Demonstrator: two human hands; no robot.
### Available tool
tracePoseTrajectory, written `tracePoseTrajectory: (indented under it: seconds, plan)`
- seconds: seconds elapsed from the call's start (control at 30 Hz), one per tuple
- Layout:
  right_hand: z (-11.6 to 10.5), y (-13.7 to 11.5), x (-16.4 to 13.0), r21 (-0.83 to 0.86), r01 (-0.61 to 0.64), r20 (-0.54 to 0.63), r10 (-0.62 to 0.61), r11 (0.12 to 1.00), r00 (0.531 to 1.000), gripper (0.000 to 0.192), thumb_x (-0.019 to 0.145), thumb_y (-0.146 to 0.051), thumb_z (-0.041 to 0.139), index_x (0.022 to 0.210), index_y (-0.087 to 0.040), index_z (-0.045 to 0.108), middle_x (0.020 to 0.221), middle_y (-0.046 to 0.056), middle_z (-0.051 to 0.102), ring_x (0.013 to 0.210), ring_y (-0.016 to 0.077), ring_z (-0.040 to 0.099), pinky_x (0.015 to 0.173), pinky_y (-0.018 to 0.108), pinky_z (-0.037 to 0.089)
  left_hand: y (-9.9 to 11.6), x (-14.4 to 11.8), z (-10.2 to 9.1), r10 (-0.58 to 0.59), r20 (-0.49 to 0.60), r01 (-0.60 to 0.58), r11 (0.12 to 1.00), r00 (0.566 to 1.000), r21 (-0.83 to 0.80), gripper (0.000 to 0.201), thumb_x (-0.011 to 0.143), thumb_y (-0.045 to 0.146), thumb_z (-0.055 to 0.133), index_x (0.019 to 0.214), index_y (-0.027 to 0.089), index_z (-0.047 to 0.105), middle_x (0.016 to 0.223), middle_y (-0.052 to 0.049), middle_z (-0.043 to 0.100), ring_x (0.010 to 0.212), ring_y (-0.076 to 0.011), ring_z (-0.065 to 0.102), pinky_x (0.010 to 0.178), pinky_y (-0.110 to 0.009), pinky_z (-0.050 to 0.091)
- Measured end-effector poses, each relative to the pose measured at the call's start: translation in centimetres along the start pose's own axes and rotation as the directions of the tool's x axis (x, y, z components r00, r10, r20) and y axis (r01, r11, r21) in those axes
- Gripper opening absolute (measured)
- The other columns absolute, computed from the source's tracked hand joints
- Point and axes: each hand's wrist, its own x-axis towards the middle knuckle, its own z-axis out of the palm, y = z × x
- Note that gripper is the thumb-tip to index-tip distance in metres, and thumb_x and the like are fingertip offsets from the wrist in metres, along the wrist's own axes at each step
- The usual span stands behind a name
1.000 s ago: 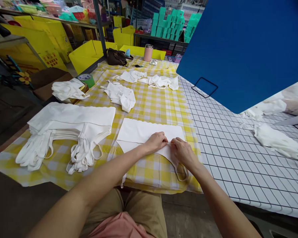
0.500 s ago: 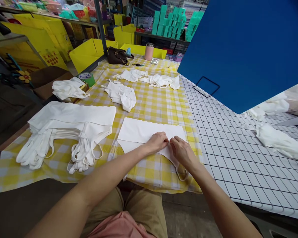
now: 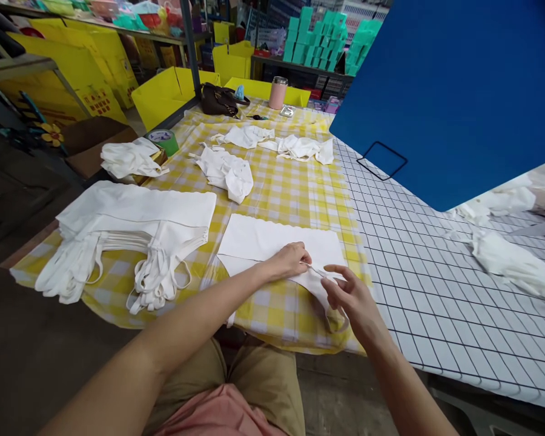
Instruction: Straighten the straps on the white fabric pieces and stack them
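Right hand [image 3: 352, 297] has lifted off and drawn back toward the body since the earlier frame; it was pressed beside the left on the cloth. Its fingers are now spread and loosely curled, thumb and forefinger pinching a thin white strap of the white cloth piece [image 3: 272, 242]; the exact contact is hard to make out. Left hand [image 3: 289, 260] rests palm down on the cloth, fingers closed flat, pinning it to the yellow checked tablecloth [image 3: 281, 188]. Strap loop below the right hand is partly hidden by it. Left of the left hand lies a stack of folded pieces [image 3: 131, 224]; beyond, crumpled pieces [image 3: 227, 172].
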Motion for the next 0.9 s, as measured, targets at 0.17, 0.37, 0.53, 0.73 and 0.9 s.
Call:
tracePoseTrajectory:
  seconds: [0.17,0.37,0.53,0.73,0.9]
  plan:
    - [0.3,1.4,-6.3,0.136,0.045,-0.258,-0.009,0.990,0.966,0.029,0.079,-0.046,0.054,0.090,-0.019,0.058,0.064,0.000,0.055,0.061,0.0145,0.053,0.057,0.025,0.044,0.3,-0.4,-0.9,-0.021,0.062,0.023,0.999,0.998,-0.029,0.025,0.078,0.013,0.045,0.087,0.013,0.068,0.095,-0.005,0.060,0.086,-0.0149,0.057,0.081,-0.023,0.044]
    - [3.3,5.6,-10.4,0.188,-0.013,-0.405,0.090,0.982,0.910,0.034,0.077,-0.046,0.056,0.098,-0.018,0.056,0.076,0.005,0.063,0.077,0.0203,0.060,0.073,0.032,0.049,0.6,-0.2,-0.7,-0.029,0.076,0.029,1.000,0.997,0.004,0.026,0.079,0.013,0.043,0.085,0.012,0.068,0.096,-0.007,0.059,0.089,-0.0163,0.057,0.083,-0.024,0.043]
    - [4.4,8.1,-12.3,0.005,-0.017,-0.457,0.017,1.000,0.889,0.043,0.077,-0.045,0.056,0.112,-0.020,0.052,0.115,0.013,0.055,0.107,0.0277,0.051,0.085,0.039,0.044,1.1,-0.5,-1.3,-0.037,0.120,0.032,0.998,0.992,0.045,0.028,0.080,0.017,0.044,0.100,0.012,0.063,0.105,-0.009,0.056,0.095,-0.0172,0.055,0.089,-0.026,0.042]
    - [8.3,8.7,-13.9,-0.003,0.127,-0.207,-0.125,0.992,0.970,0.021,0.082,-0.037,0.051,0.091,-0.021,0.061,0.092,0.008,0.062,0.086,0.0218,0.058,0.073,0.032,0.047,0.1,-5.2,-4.6,0.013,-0.029,-0.016,0.996,0.999,-0.093,0.041,0.079,0.011,0.038,0.118,0.012,0.051,0.121,-0.009,0.053,0.109,-0.0153,0.051,0.097,-0.026,0.038]
    - [15.9,7.1,-10.7,0.191,-0.073,0.051,0.064,0.979,0.997,0.040,0.075,-0.046,0.056,0.105,-0.020,0.062,0.111,0.010,0.062,0.099,0.0245,0.059,0.076,0.032,0.049,-2.3,-11.7,-5.1,-0.099,-0.171,0.116,0.989,0.980,0.094,0.047,0.080,0.009,0.036,0.126,0.013,0.046,0.132,-0.008,0.048,0.123,-0.0169,0.042,0.106,-0.031,0.030]
